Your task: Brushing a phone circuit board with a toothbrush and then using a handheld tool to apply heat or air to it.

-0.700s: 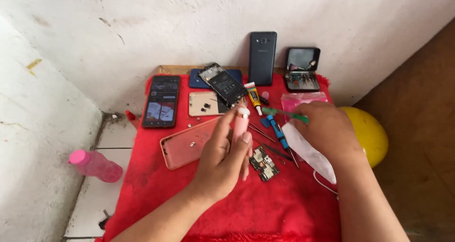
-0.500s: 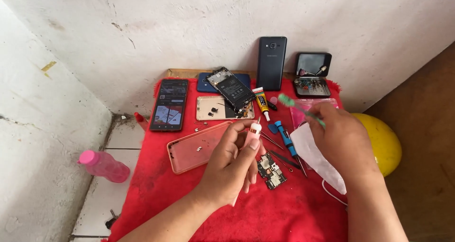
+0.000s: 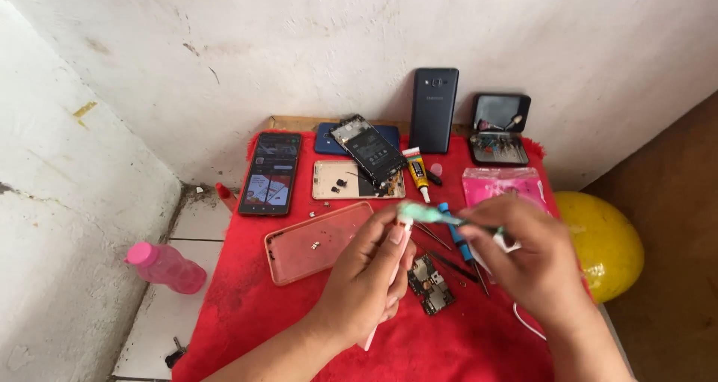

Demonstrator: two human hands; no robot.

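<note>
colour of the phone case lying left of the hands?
Salmon pink phone case, lying open side up on the red cloth; head view.

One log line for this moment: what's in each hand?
left hand: holds white part | right hand: holds green brush, head at part's top | beneath: circuit board on red cloth

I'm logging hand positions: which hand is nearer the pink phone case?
Left. The left hand is just right of the pink phone case; the right hand is farther right.

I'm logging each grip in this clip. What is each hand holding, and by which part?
The left hand grips a slim white part along its length. The right hand pinches a green brush by its handle end.
</note>
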